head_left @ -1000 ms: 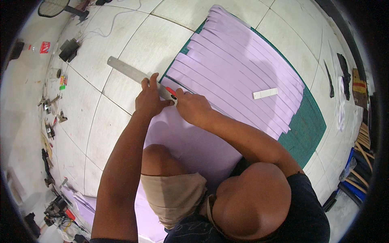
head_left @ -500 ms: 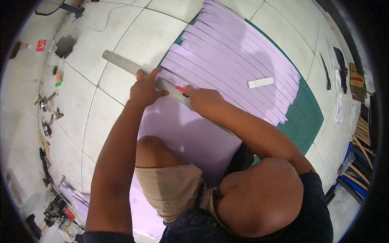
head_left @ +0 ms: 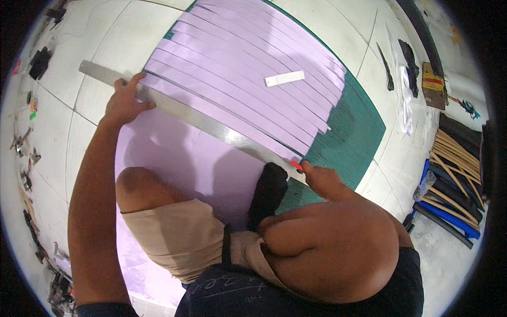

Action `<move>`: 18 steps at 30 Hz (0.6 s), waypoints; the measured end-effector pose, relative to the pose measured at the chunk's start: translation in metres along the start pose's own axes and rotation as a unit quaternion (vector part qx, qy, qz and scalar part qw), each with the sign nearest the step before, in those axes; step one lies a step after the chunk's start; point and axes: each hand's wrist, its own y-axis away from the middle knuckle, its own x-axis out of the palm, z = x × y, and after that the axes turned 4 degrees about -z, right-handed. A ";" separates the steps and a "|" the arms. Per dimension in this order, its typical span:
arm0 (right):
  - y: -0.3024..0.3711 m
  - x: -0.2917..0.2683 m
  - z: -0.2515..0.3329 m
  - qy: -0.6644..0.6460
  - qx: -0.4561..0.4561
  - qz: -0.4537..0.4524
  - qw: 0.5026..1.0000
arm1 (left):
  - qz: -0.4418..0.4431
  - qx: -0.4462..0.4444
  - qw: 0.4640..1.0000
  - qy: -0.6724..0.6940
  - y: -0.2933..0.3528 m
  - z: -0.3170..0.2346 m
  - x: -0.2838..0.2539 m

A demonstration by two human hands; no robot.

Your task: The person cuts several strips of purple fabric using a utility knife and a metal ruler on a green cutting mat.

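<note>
A long metal ruler (head_left: 222,132) lies slantwise across a lilac sheet (head_left: 211,164). Near its left end my left hand (head_left: 127,102) presses down, fingers spread and thumb apart. At the other end of the ruler my right hand (head_left: 323,181) is closed round a red cutter knife (head_left: 297,165), whose tip is at the ruler's far edge. Beyond that edge lie several narrow lilac strips (head_left: 232,68), side by side with thin cut lines between them. My black-covered foot (head_left: 268,193) rests against the ruler, close to the knife. A green cutting mat (head_left: 351,132) shows under the strips.
On the strips lies a small white bar (head_left: 285,78). Scissors (head_left: 386,68) and a yellow-red box (head_left: 434,84) are on the tiled floor (head_left: 116,39) at the right. Wooden sticks (head_left: 457,153) and dark tubes (head_left: 443,224) are piled farther right. Small tools line the left side.
My right hand has drawn the knife along the ruler toward the right and nearer to me. The left hand still presses the ruler. The whole view has shifted, with things appearing farther left.
</note>
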 end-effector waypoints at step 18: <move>-0.003 -0.084 0.025 -0.048 -0.011 -0.181 0.982 | -0.019 -0.016 0.998 0.065 0.002 -0.005 -0.005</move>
